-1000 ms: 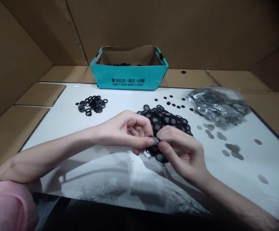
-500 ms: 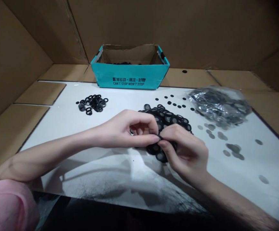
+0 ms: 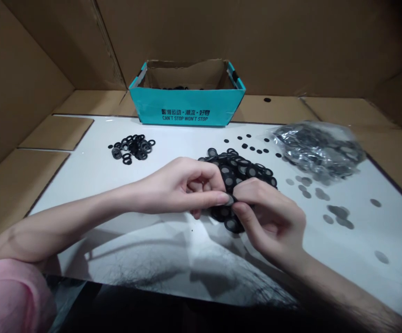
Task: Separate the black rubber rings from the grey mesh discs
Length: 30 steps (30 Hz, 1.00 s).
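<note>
My left hand and my right hand meet over the near edge of a heap of black rings with grey mesh centres. Both hands are closed in a pinch on one small ring held between thumbs and fingertips. The heap lies on a white sheet, just behind my fingers. A smaller pile of plain black rings lies to the far left of my left hand.
A teal cardboard box stands at the back with dark rings inside. A clear plastic bag of parts lies at the right. Loose grey discs and small black dots are scattered on the sheet. Cardboard walls surround everything.
The grey disc seen flat between my fingertips a second ago is now pressed into the pinch and mostly hidden. Both hands stay in the same place.
</note>
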Motion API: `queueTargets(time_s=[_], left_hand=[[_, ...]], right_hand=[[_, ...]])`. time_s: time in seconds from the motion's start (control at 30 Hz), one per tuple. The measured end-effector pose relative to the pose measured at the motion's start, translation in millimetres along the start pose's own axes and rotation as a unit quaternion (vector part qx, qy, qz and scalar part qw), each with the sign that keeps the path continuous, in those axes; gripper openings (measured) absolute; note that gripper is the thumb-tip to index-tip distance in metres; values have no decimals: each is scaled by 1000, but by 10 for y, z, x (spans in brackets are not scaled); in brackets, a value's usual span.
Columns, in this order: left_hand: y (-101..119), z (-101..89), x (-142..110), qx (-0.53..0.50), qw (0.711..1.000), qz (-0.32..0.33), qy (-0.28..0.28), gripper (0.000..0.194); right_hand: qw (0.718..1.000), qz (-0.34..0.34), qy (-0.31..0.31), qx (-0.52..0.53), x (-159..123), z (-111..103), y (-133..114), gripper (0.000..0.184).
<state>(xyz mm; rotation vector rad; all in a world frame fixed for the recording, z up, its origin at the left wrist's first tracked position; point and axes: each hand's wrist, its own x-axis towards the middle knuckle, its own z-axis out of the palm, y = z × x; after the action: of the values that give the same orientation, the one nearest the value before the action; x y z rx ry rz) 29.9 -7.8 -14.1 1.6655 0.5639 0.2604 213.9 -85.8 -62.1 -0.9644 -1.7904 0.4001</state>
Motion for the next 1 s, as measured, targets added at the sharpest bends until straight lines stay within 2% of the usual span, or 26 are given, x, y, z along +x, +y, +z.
queueTargets(time_s=[0.07, 0.17, 0.3, 0.4, 0.57, 0.7, 0.8, 0.9, 1.0], left_hand=[[13, -20, -1, 15, 1000, -11, -8, 21], [32, -56, -5, 60, 998, 7, -31, 18], [47, -67, -19, 160, 985, 38, -50, 14], [35, -32, -21, 152, 987, 35, -43, 9], [3, 32, -20, 77, 996, 28, 17, 14], [27, 16, -34, 24, 1000, 10, 9, 12], [46, -28, -42, 15, 1000, -6, -24, 13], [51, -61, -45, 50, 998, -4, -45, 11], [55, -57, -45, 118, 992, 16, -41, 7]], right_hand=[[1000, 0, 2, 4, -6, 6, -6, 17], [1000, 0, -5, 6, 10, 8, -13, 15], [996, -2, -84, -23, 60, -27, 6, 14], [992, -21, -116, -49, 90, -57, 32, 16], [996, -9, -84, -10, 88, -50, 29, 17], [1000, 9, -22, 15, 51, -17, -21, 17], [1000, 11, -9, 22, 34, -1, -43, 16], [998, -9, -60, 7, 50, -7, -26, 15], [992, -40, -118, -31, 82, -32, 13, 12]])
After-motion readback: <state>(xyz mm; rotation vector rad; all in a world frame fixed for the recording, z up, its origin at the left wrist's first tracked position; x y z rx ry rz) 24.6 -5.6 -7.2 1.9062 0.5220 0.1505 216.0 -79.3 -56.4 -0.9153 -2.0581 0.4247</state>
